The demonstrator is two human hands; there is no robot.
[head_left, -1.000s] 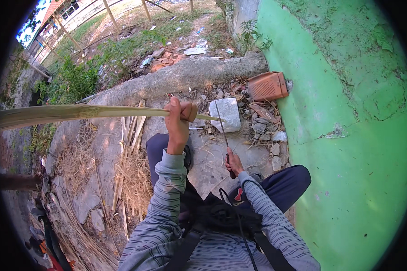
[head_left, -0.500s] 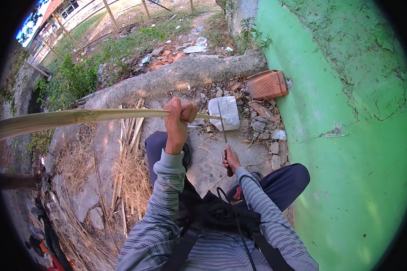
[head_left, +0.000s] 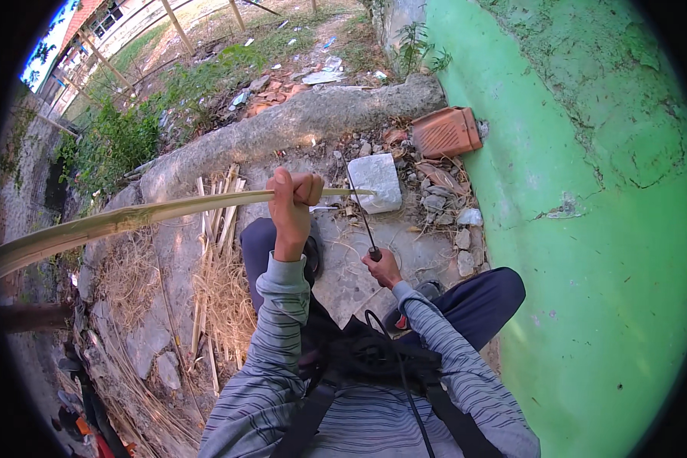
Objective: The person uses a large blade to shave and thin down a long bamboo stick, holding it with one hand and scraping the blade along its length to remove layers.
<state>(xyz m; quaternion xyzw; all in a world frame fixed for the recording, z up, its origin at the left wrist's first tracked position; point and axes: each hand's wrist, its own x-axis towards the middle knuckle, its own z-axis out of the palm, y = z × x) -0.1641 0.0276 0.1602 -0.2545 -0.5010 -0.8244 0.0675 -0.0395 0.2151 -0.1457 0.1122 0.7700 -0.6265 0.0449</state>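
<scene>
My left hand [head_left: 291, 206] is closed round a long pale strip of split bamboo [head_left: 153, 211], near its narrow end. The strip runs far out to the left, where it widens and dips. Its narrow tip lies over a white stone block [head_left: 379, 183] on the ground ahead of me. In my right hand [head_left: 384, 267] is the dark handle of a knife [head_left: 364, 216]. The long thin blade slants up and left from that fist, crossing the strip just left of the block. Whether blade and strip touch, I cannot tell.
A green wall [head_left: 572, 305] rises close on my right. A terracotta brick [head_left: 448, 131] and rubble lie at its foot. A low concrete ridge [head_left: 282, 117] crosses ahead. Cut strips [head_left: 219, 217] and a heap of shavings [head_left: 225, 298] lie left of my legs.
The knife has moved left and its blade now slants more, crossing the strip left of the block. My right hand has shifted slightly left. The strip's far left end hangs lower.
</scene>
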